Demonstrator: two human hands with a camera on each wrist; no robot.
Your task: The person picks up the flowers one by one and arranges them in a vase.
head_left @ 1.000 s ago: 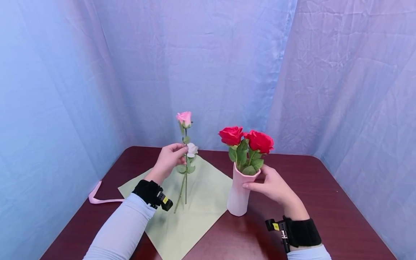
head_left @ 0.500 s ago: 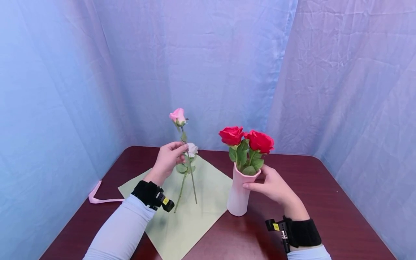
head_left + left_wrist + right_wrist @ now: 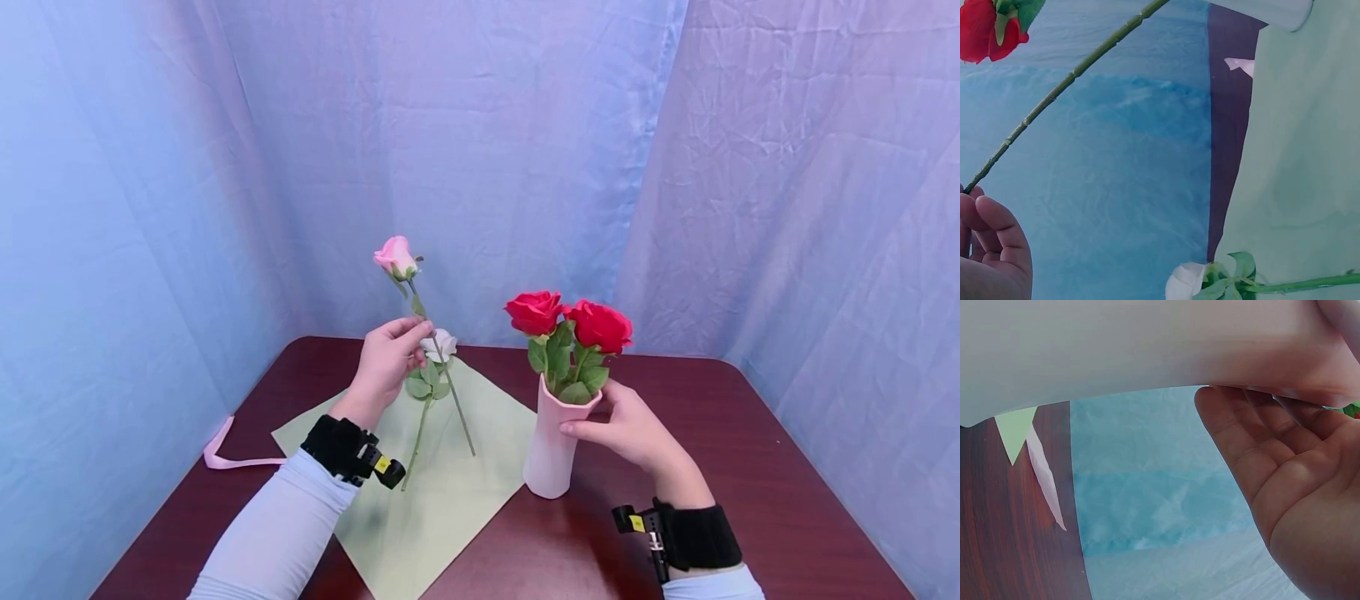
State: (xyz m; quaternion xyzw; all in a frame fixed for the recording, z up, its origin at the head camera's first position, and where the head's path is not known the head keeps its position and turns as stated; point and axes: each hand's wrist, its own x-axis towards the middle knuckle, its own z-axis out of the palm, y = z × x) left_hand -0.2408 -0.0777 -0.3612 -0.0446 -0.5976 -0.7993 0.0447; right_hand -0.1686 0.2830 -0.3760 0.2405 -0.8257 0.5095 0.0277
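Note:
Between thumb and fingers my left hand [image 3: 386,362] pinches the stem of a pink rose [image 3: 397,257]. That rose tilts, bloom up and to the left, its stem end hanging to the right above the green paper. A white rose [image 3: 440,345] lies on the paper just behind the left hand. My right hand [image 3: 636,423] grips the upper part of a pale pink vase [image 3: 551,450], thumb on the near side; the vase stands upright. Two red roses [image 3: 598,327] are in it. In the left wrist view the stem [image 3: 1054,94] runs up from the fingertips.
A light green sheet of paper [image 3: 442,533] lies cornerwise on the dark red wooden table [image 3: 675,400]. A pink ribbon [image 3: 236,461] pokes out at the paper's left. Blue-lilac curtains [image 3: 480,167] enclose the table at the back and sides.
My left hand has risen slightly and tipped the pink rose, its bloom going left and up, its stem end swinging right. The right hand and the vase have stayed put.

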